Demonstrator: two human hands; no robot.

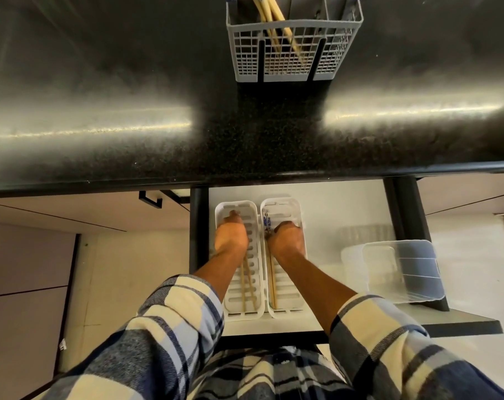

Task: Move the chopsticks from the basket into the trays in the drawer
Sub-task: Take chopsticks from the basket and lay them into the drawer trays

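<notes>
A grey wire basket [294, 50] stands on the black counter at the top, with a few pale chopsticks [274, 18] leaning in its middle compartment. Below, the open drawer [331, 215] holds two white slotted trays side by side. My left hand [230, 236] reaches into the left tray [236, 307], fingers curled over wooden chopsticks [248, 287] that lie along it. My right hand [287, 238] is in the right tray [288, 306], closed around chopsticks [273, 284] with blue-patterned ends showing beyond the fingers.
A clear plastic container [401, 272] lies on its side at the drawer's right. The black counter edge [245, 176] overhangs the back of the drawer. Closed cabinet fronts with a black handle [151, 199] are at the left.
</notes>
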